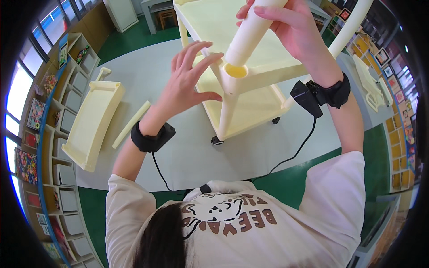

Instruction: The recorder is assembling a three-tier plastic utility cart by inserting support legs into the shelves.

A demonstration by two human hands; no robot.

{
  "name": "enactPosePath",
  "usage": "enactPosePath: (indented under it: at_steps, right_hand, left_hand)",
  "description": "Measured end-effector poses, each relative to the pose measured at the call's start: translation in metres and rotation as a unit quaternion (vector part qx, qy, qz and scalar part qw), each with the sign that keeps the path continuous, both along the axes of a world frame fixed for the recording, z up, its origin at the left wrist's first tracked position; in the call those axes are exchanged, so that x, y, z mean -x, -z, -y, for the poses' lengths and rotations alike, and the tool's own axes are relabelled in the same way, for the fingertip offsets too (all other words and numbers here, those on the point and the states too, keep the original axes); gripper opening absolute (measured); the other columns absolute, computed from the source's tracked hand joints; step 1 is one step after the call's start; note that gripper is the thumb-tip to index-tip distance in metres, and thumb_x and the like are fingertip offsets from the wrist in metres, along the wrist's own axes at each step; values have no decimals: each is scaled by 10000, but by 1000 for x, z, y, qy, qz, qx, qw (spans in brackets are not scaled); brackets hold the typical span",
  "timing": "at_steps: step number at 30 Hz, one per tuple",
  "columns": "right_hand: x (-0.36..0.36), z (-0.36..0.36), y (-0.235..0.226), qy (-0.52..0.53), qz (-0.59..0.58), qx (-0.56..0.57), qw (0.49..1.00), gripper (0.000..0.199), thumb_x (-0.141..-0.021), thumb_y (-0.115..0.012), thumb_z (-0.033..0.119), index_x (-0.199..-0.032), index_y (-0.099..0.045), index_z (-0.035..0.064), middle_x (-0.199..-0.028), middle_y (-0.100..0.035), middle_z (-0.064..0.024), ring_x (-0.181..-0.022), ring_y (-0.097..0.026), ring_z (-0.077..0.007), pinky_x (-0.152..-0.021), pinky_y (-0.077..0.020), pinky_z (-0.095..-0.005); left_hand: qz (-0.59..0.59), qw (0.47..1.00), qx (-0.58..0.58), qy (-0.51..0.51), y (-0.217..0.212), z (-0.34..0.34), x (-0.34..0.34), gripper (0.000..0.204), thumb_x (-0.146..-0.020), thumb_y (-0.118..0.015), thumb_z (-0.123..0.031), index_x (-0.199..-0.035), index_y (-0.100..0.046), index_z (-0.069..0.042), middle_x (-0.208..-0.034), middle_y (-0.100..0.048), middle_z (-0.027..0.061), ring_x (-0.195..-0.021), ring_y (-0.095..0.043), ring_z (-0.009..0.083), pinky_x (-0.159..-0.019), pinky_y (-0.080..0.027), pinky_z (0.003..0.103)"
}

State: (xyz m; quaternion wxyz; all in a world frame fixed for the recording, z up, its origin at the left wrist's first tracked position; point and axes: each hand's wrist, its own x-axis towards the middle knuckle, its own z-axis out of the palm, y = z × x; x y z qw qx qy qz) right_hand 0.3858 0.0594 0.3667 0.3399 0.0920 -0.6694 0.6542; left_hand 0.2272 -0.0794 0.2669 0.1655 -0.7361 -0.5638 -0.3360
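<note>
My right hand point(292, 27) is closed round a cream plastic tube point(254, 35), held tilted. The tube's lower end is just above the round corner socket point(235, 70) of a cream plastic cart; whether it touches the rim, I cannot tell. Beside that corner, my left hand point(190, 78) is open, its fingers spread and curved and nothing in them. The cart has an upper shelf point(268, 56), a lower shelf point(252, 114) and black casters point(216, 141) underneath. Another upright post point(353, 27) rises at its right side.
The cart stands on a grey table point(178, 161). A loose cream tray point(96, 118) and a thin cream rod point(131, 125) lie at the left. More cream parts point(370, 85) lie at the right. Black cables point(297, 149) hang from both wrist devices. Shelving point(67, 107) lines the left.
</note>
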Motion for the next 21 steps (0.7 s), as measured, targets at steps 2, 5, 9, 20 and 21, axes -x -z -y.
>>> enactPosePath:
  at_steps: [2,5,9,20,21]
  right_hand:
    - [1,4,1,-17,11,6,1000,493,-672,-556,-69,-1050,-284,92,-845,-523,-95,-812,-569,-273,-733,-492,-403]
    - [2,3,4,-30,35,9,999,532,-678,-558,-61,-1084,-256,107,-845,-524,-97,-819,-565,-273,-740,-493,-400]
    - [-1,5,-1,-75,60,8,995,598,-671,-563,-76,-1122,-221,118,-855,-526,-99,-823,-562,-266,-743,-492,-395]
    - [16,-1,-40,-54,11,-123,991,272,-767,-525,326,-767,-516,55,-787,-589,-128,-743,-587,-233,-711,-489,-339]
    - [29,4,-48,-67,-8,-114,991,266,-750,-550,319,-762,-518,55,-790,-592,-130,-709,-593,-241,-684,-499,-342]
  left_hand:
    - [-5,1000,13,25,-2,-8,12,707,-522,-752,-249,-1155,-447,-169,-1203,-392,58,-1142,-340,254,-940,-252,411]
    - [-65,997,19,25,-5,-16,23,615,-585,-710,-252,-1140,-456,-176,-1177,-452,19,-1136,-375,208,-935,-263,410]
    - [-139,990,-15,6,-5,-25,32,482,-673,-645,-221,-1118,-467,-171,-1143,-492,9,-1111,-415,172,-918,-289,393]
    - [-59,994,-19,90,-5,-43,33,354,-667,-648,-209,-988,-530,-117,-1057,-528,12,-1011,-471,197,-853,-342,344]
    - [-58,995,-18,79,-3,-36,39,357,-660,-654,-209,-983,-536,-114,-1051,-535,13,-1005,-477,200,-840,-347,340]
